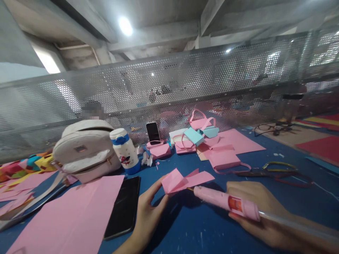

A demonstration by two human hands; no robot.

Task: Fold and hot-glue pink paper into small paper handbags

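Observation:
My left hand [150, 210] pinches a small folded piece of pink paper [174, 181] between thumb and fingers, held above the blue table [190, 233]. A strip of the paper sticks out to the right. My right hand [258, 208] is closed around a pink pen-style hot glue gun [215, 197]; a clear glue stick [288, 220] runs out of its back end. The gun's metal tip is at the lower right edge of the folded paper; whether they touch I cannot tell. Beyond my hands stand small pink paper bags [160, 151] and a light blue paper box [194, 135].
Left are a large pink sheet [71, 211], a black phone [123, 206], a white backpack [84, 148] and a bottle [125, 151]. Another phone [153, 133] leans upright at the back. Scissors [278, 167] and eyeglasses [270, 130] lie right. A perforated metal screen [164, 84] bounds the table.

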